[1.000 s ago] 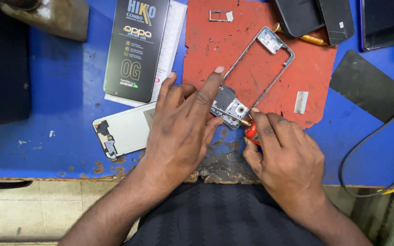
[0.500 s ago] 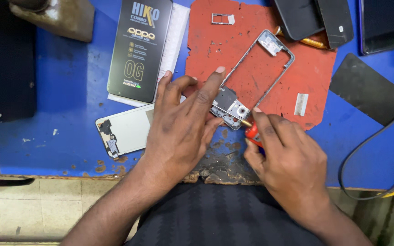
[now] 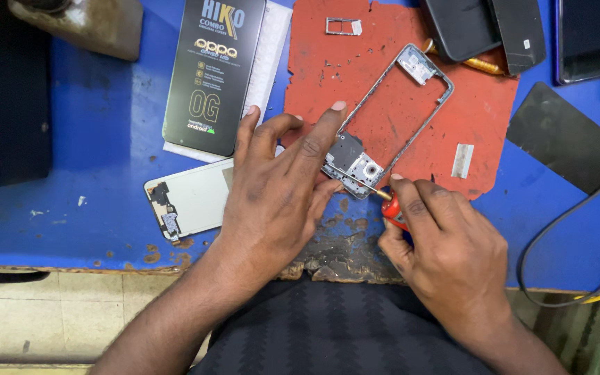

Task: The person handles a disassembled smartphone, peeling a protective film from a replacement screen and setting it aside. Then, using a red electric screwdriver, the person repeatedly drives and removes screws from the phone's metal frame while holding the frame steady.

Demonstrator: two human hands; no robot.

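Observation:
A grey metal phone frame (image 3: 421, 90) lies slanted on a red mat (image 3: 411, 118) on the blue bench. My left hand (image 3: 279, 187) rests on the frame's near end, its index finger pressing the frame's edge. My right hand (image 3: 446, 243) grips a small screwdriver with a red handle (image 3: 392, 207). The thin shaft reaches left to the grey board part (image 3: 355, 165) at the frame's near end. A white phone back panel (image 3: 189, 198) lies partly under my left hand.
A black phone box (image 3: 213, 69) lies at the back left over a white leaflet. A small metal tray part (image 3: 342, 26) sits on the mat's far edge. Black phones (image 3: 487, 24) lie at the back right, a dark sheet (image 3: 564, 135) and a black cable (image 3: 578, 222) at the right.
The view has shifted slightly. Both hands stay at the frame's near end, with the screwdriver tip on the board part.

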